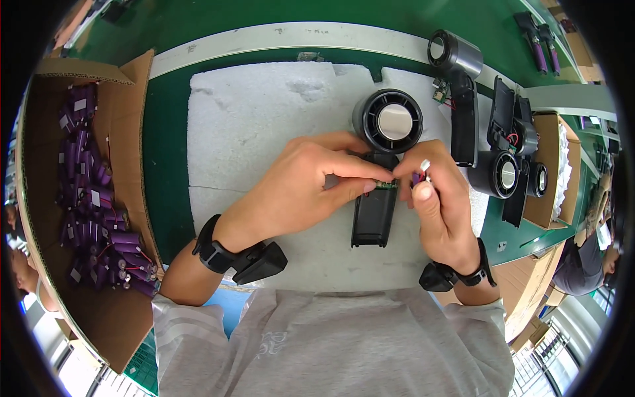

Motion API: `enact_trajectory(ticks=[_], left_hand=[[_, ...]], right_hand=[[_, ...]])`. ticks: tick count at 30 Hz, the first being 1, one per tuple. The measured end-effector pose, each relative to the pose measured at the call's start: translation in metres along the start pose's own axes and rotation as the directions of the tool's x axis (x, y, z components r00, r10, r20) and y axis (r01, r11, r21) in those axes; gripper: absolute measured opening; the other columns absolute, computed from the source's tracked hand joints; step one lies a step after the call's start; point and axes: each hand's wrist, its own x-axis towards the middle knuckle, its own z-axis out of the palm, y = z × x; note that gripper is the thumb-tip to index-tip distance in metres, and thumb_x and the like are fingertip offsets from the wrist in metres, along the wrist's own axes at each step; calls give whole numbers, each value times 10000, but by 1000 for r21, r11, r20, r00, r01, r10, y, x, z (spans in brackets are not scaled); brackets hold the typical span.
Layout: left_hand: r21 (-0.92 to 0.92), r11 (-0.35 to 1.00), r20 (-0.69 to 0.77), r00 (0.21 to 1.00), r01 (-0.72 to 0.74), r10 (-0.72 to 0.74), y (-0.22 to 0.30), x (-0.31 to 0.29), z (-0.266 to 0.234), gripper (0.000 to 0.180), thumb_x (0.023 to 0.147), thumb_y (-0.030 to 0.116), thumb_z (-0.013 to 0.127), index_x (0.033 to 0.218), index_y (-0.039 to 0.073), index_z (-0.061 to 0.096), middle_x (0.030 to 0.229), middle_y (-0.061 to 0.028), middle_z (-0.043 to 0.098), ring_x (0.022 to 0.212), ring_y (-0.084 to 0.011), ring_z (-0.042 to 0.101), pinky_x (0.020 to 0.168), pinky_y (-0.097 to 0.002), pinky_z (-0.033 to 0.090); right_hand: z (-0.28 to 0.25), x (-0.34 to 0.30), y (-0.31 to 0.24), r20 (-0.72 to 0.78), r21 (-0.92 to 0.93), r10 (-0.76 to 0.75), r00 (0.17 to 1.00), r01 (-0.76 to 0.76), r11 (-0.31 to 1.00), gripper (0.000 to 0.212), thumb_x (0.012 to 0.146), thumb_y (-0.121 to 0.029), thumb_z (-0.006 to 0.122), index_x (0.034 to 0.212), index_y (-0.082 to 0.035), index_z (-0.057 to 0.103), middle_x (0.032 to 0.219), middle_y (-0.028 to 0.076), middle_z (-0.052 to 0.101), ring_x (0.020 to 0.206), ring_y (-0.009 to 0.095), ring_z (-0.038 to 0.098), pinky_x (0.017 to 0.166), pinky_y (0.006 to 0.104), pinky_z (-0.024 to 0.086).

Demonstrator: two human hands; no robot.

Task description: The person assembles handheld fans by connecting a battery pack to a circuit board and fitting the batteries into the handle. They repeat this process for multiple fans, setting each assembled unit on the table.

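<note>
A black handheld device with a round fan-like head (395, 122) and an open handle shell (372, 218) lies on a white foam sheet (245, 126). My left hand (297, 178) reaches over the handle from the left. Its thumb and index finger pinch at a small green circuit board (383, 185) at the top of the handle. My right hand (442, 198) is curled beside the handle, closed around a purple battery (416, 178), mostly hidden by the fingers. A white plug (425, 165) on short wires sticks up between its thumb and index finger.
At the left stands a cardboard box (129, 192) of purple batteries (86, 172) with wires. More black devices (493, 173) lie at the right, some opened with wires showing. Behind them is a smaller cardboard box (546, 139). A white rail (264, 36) crosses the green table's far side.
</note>
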Motion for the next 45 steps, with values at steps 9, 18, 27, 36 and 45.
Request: enact_trajectory(ticks=[9,18,27,36,45], left_hand=[[36,999,-189,982,24,-16,0,-2,4,321,756,-67,691,1047,60,734,977,-113,663,864,-205,666,738,-281,529],[98,995,-213,977,-5,26,-3,0,8,299,780,-39,697,1062,56,731,983,-131,665,857,-200,675,734,-274,543],[-16,1000,-231,973,-11,7,-2,-2,9,185,842,82,716,1018,31,740,947,-142,661,801,-216,674,682,-280,531],[-18,1000,-199,980,1,-5,-2,-2,7,200,899,128,672,1065,29,725,960,-159,645,822,-230,650,693,-305,510],[-18,999,-139,990,-38,35,-6,-4,7,245,939,128,623,1156,35,687,1052,-167,609,889,-225,621,749,-304,498]], right_hand=[[4,5,-2,-6,-398,-164,986,149,905,91,836,-95,726,857,-20,678,838,94,548,567,179,535,477,292,431],[4,5,1,34,-410,-154,987,155,899,81,774,-76,758,825,-50,700,791,73,542,499,164,524,412,295,409],[12,2,-1,-21,-484,-186,982,153,861,67,796,-37,715,862,-23,707,768,79,500,501,153,428,453,273,337],[16,3,-1,-59,-414,-120,991,85,906,119,795,-58,746,911,-39,726,744,64,509,537,150,463,486,270,375],[13,7,-5,-58,-212,91,994,-101,972,113,821,-69,738,925,-25,734,698,35,506,581,112,432,521,266,328]])
